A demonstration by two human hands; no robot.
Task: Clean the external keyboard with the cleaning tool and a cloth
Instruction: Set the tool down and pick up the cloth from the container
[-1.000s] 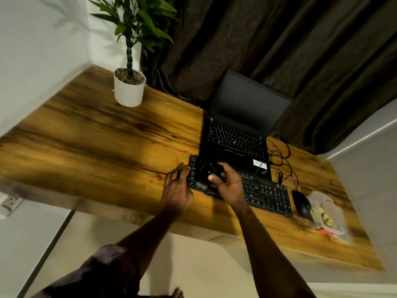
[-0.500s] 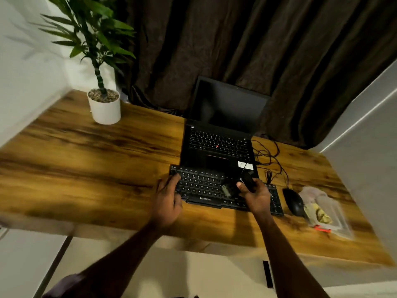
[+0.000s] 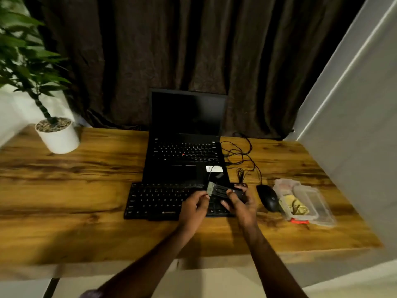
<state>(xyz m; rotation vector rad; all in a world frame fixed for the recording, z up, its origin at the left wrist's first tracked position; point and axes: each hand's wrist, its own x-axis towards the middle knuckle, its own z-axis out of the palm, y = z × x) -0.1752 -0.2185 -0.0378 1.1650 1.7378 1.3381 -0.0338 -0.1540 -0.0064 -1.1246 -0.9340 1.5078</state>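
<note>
The black external keyboard (image 3: 159,200) lies on the wooden desk in front of the laptop. Over its right end my right hand (image 3: 240,206) grips a black cleaning tool (image 3: 223,190) by its handle, with the pale bristle head pointing left. My left hand (image 3: 194,208) is over the keyboard right beside the bristles, with its fingertips at the brush head; whether they pinch it I cannot tell. Both hands hide the keyboard's right part. No cloth shows outside the clear plastic bag (image 3: 300,201).
An open black laptop (image 3: 184,151) stands behind the keyboard. A black mouse (image 3: 267,197) with tangled cables (image 3: 238,155) lies to the right, beside the clear bag. A potted plant (image 3: 57,136) stands at the back left. A dark curtain hangs behind.
My right hand carried the tool from the keyboard's left part to its right end. My left hand left the keyboard's left edge and came beside the brush head. The camera view turned right.
</note>
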